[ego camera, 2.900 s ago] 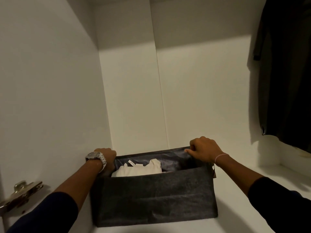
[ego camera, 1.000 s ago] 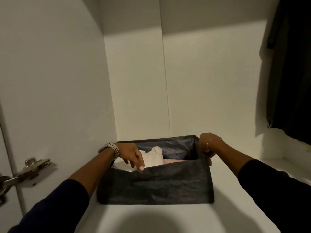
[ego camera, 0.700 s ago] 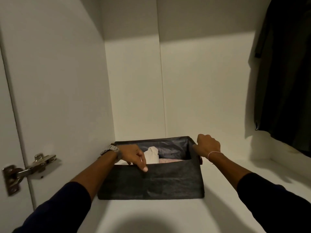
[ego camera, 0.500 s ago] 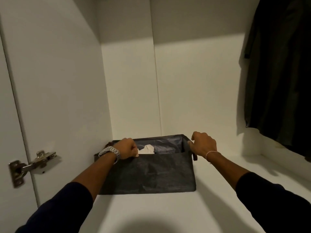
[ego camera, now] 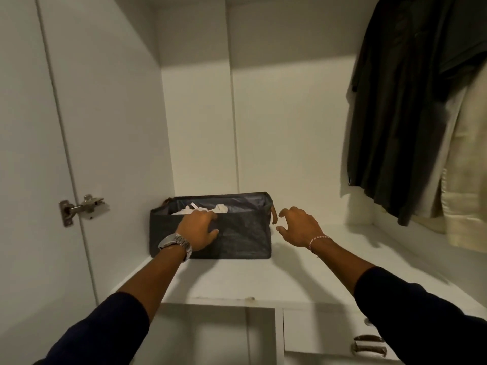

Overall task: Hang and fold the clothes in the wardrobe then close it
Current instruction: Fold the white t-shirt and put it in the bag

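Fabric bin (ego camera: 210, 233) at the back left of the wardrobe shelf (ego camera: 237, 283), centre of frame.
Risk: soft front wall buckles under the push, bin skews, folded white clothes (ego camera: 200, 208) rumple. Left hand (ego camera: 199, 229) rests on the front wall and rim, fingers loosely spread, gripping nothing. Right hand (ego camera: 299, 227) released, fingers half-curled, just right of the bin, touching nothing.

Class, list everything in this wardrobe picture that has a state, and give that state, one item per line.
Fabric bin: open-topped, upright on the shelf, holding white clothes.
Left hand: resting on the bin's front wall.
Right hand: open, clear of the bin.
Dark garment: hanging.
Beige garment: hanging.
Wardrobe door: open.
Drawer: closed.
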